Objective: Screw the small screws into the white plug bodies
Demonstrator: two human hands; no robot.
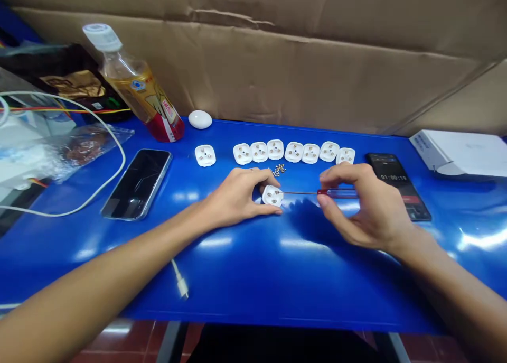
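Observation:
Between the thumb and fingers of my left hand [237,196] is a small white plastic plug part [271,198], held close to the table with its metal terminals showing. My right hand [368,207] is closed around the clear red handle of a screwdriver [336,193]. Its thin shaft points left, and the tip reaches the upper right terminal of the plug part; whether it sits in a screw is too small to tell. Just beyond my left fingers lies a little heap of brass-coloured screws [279,169]. A row of similar white plug parts [275,149] stretches behind it.
On the left are a dark phone [138,183], a drink bottle [144,96], a white oval object [200,119] and a white cable [119,165]. A cable connector [181,286] lies near the front edge. To the right, another phone [396,180] and a white box [463,151].

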